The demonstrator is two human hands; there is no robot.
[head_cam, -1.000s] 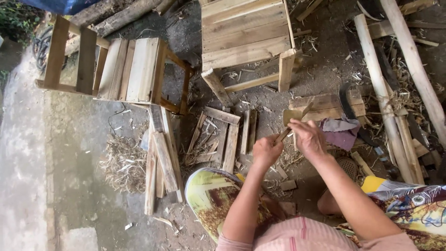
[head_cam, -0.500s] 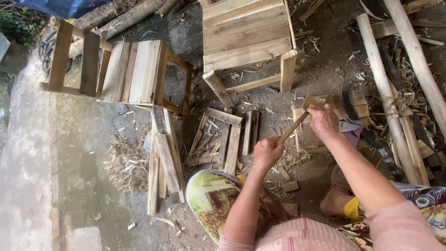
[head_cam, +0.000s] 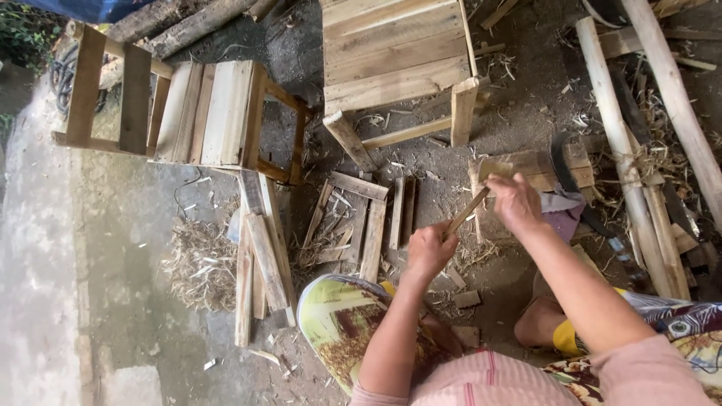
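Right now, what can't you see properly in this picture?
Head view:
- Lower end of the wooden stick: hidden inside the left hand.
- What the right hand grips: covered by its fingers.
- Dark curved blade: its handle end lies under cloth.
- Long poles: cut off by the top edge.
- Wood scraps: too small to identify.

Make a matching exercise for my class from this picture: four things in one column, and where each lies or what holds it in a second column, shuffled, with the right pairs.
Things:
1. thin wooden stick
2. pile of dry shavings
3. pale poles
4. slatted wooden stool

Places:
A. lying on its side at upper left
B. held between left hand and right hand
C. along the right edge of the ground
D. on the ground at lower left, beside stacked slats

Pairs: 1-B, 2-D, 3-C, 4-A
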